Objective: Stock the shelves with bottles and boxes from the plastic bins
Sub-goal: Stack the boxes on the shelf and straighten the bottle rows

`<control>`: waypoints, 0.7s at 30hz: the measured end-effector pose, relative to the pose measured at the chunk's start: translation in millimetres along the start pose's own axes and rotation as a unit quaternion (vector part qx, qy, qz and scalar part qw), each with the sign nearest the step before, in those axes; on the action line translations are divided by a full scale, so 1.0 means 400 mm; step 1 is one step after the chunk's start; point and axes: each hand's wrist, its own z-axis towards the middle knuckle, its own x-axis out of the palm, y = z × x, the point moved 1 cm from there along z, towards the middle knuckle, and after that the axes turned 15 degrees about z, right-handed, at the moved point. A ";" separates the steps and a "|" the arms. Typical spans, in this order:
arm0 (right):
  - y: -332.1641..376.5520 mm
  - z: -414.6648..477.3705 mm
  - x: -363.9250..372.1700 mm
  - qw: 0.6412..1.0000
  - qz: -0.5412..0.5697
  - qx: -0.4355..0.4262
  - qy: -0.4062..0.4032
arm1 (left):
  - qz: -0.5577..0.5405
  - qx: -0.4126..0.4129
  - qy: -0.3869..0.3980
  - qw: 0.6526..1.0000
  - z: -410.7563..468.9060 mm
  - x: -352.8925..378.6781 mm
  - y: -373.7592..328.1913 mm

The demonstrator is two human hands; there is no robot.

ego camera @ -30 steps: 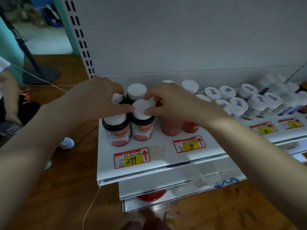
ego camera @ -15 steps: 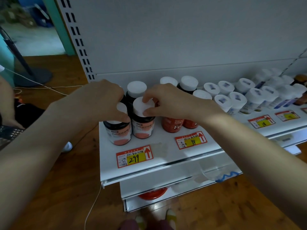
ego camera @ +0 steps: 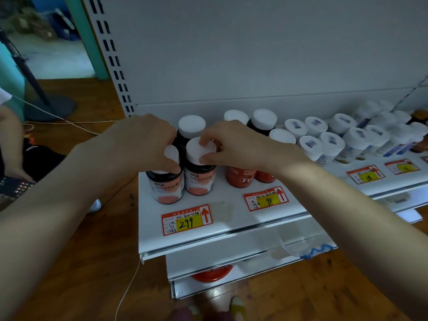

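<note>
Two dark bottles with white caps and pink labels stand side by side at the left end of the white shelf (ego camera: 222, 218). My left hand (ego camera: 141, 144) grips the cap of the front left bottle (ego camera: 165, 188). My right hand (ego camera: 234, 147) pinches the cap of the front right bottle (ego camera: 200, 179) between thumb and fingers. A third bottle of the same kind (ego camera: 191, 127) stands behind them. Both hands hide parts of the caps.
Red bottles (ego camera: 239, 179) stand right of my right hand, above a "98" tag (ego camera: 266, 200). Several white-capped bottles (ego camera: 333, 144) fill the shelf further right. A "299" tag (ego camera: 187, 221) lies in front. A person's arm (ego camera: 9, 135) is at the far left on the wooden floor.
Both hands stay on the two front bottle caps. My left hand has settled lower onto the left cap, and my right fingers shifted slightly on the right cap.
</note>
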 end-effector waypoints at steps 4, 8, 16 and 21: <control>0.000 -0.002 0.001 1.000 -0.005 -0.003 0.000 | 0.011 -0.006 -0.007 1.000 -0.005 0.002 0.001; 0.000 -0.005 0.002 1.000 0.002 -0.006 -0.003 | 0.006 -0.011 -0.006 1.000 -0.009 -0.003 -0.001; -0.008 -0.002 0.001 1.000 -0.002 -0.015 -0.006 | 0.010 -0.016 -0.018 1.000 -0.017 0.002 0.005; -0.012 0.009 -0.005 0.999 -0.003 -0.030 -0.011 | -0.012 -0.015 -0.025 1.000 -0.010 0.009 0.014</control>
